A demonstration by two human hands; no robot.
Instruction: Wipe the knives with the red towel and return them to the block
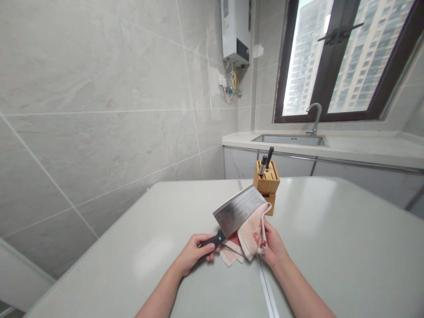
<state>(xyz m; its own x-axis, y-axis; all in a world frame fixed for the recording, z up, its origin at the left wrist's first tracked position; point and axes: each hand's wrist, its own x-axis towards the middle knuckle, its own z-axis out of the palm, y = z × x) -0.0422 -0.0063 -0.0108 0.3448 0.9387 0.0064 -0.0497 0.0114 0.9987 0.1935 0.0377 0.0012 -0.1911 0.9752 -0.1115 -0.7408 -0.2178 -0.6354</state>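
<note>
My left hand (198, 254) is closed around the black handle of a cleaver (240, 210). Its broad steel blade tilts up to the right, above the table. A pink and white cloth (253, 234) with red patches hangs folded along the blade's lower edge and touches it. My right hand (274, 243) grips this cloth from the right side, with most of its fingers hidden behind the fabric. Just beyond the blade's far end stands a wooden knife block (267, 179) with two black-handled tools in its slots.
The pale table (159, 212) spreads beneath both hands, with a seam running through it. Behind it, a counter (364, 143) carries a sink (291, 139) and a curved faucet (316, 117) below a window. A water heater (233, 31) hangs on the tiled wall.
</note>
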